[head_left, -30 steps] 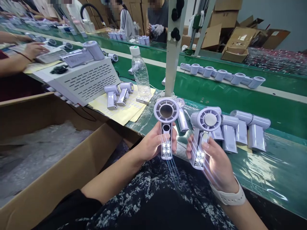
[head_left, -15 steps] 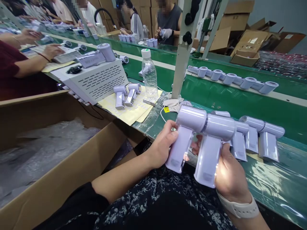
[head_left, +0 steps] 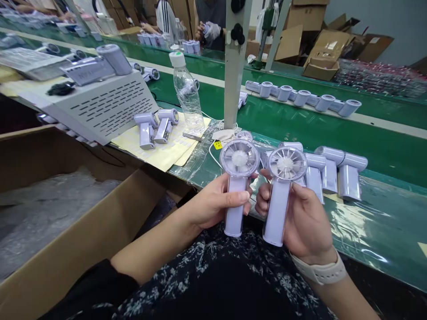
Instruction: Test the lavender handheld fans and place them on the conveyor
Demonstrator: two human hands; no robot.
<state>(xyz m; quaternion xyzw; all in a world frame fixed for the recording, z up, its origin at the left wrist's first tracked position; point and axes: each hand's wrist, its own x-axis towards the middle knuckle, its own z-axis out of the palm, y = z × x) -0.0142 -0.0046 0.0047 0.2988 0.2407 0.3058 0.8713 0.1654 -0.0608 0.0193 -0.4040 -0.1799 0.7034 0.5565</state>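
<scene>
Two lilac handheld fans are held upright side by side above my lap, their round clear grilles and blades facing me. My left hand is closed around the handle of the left fan, thumb across its front. The right fan is gripped in my right hand, its fingers wrapped round the handle from behind. The two fans are a little apart. Just beyond my right hand, several more lilac fans lie on the green bench.
A carton with clear plastic bags is at left. Beside a vented white box, two fans lie on yellow paper, near a water bottle. A metal post rises ahead; a row of fans lies on the belt. Co-workers sit beyond.
Both fans have been turned from their smooth barrel side to show the bladed fronts, and stand more upright and further apart. My view has shifted somewhat to the right.
</scene>
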